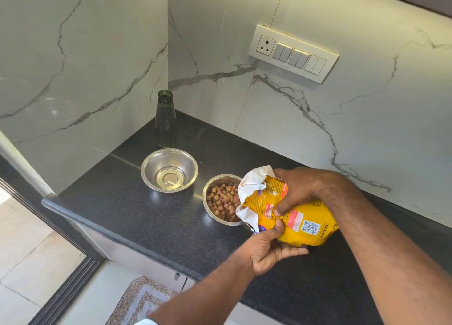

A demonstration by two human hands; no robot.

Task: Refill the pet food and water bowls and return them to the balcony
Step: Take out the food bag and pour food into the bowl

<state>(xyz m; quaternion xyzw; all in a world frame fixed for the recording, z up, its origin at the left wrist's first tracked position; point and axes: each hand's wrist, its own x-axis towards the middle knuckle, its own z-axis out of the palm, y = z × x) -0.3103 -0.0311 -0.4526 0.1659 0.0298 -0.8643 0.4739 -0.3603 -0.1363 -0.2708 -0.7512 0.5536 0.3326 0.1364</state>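
- Both hands are clutching the yellow food bag [296, 223], its torn mouth tipping over the food bowl [221, 200].
- Right grip [302, 190] is curling over the top; left grip [270, 247] is pinching from below.
- Kibble [221, 199] is sitting in that bowl on the black counter [146, 214].
- The water bowl [169, 169] is holding water just beside it, with the open glass bottle [165, 119] standing behind.

Yellow food bag [297, 223] with a QR code on a blue patch, red and white label panels, small black print too blurred to read
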